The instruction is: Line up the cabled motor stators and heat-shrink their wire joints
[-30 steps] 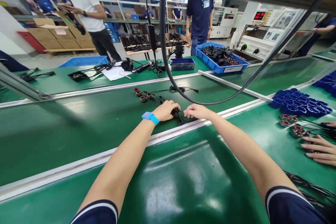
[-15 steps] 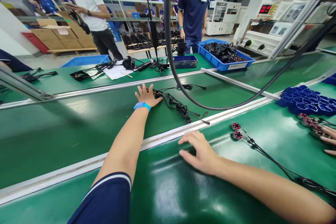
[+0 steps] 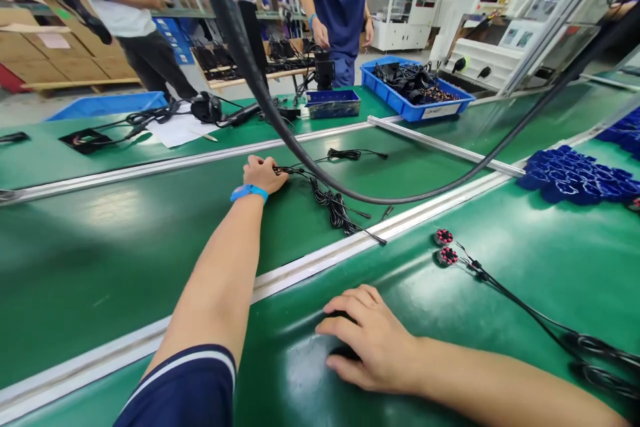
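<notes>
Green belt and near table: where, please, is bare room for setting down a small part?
Belt: bare left of the left hand, between the rails. Table: bare between the right hand and the two coils, and from the coils to the blue parts. Crowded: right of the left hand, where cables lie, and at lower right, around the leads.

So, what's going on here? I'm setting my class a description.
The left hand curls over the ends of some black cables beyond the pale rail; whether it grips them is hidden. The right hand is open over the near green surface, with nothing seen in it. Two round red-and-black parts lie on that surface, to its right.
</notes>
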A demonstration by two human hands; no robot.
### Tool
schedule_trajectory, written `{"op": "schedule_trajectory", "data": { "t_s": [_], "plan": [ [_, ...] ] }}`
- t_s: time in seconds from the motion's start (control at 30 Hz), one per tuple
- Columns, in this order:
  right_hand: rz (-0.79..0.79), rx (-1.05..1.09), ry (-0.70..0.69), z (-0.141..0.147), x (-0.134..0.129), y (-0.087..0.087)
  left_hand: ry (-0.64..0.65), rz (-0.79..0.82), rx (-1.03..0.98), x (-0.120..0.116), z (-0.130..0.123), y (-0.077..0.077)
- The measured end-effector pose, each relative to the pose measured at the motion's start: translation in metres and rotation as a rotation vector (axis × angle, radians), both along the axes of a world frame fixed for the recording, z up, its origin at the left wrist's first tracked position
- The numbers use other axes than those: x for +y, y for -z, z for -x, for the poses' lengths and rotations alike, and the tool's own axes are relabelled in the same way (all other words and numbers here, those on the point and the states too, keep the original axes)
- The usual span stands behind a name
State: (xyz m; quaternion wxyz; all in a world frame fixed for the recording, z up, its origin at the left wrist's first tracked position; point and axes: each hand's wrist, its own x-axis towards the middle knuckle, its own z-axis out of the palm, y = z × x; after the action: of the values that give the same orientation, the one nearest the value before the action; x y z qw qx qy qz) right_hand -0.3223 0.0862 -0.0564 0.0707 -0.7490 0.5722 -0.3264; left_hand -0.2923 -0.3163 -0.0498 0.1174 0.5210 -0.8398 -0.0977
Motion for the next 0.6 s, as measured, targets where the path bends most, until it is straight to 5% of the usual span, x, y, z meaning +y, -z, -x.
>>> {"op": "schedule_trajectory", "data": {
  "t_s": [0.4, 0.6],
  "plan": [
    [0.011, 0.295, -0.016, -0.001, -0.005, 0.008, 0.041, 0.029, -0.137, 0.036, 0.009, -0.007],
    [0.019, 0.343, 0.016, -0.001, -0.006, 0.011, 0.167, 0.031, -0.207, 0.072, -0.033, -0.020]
  ]
}}
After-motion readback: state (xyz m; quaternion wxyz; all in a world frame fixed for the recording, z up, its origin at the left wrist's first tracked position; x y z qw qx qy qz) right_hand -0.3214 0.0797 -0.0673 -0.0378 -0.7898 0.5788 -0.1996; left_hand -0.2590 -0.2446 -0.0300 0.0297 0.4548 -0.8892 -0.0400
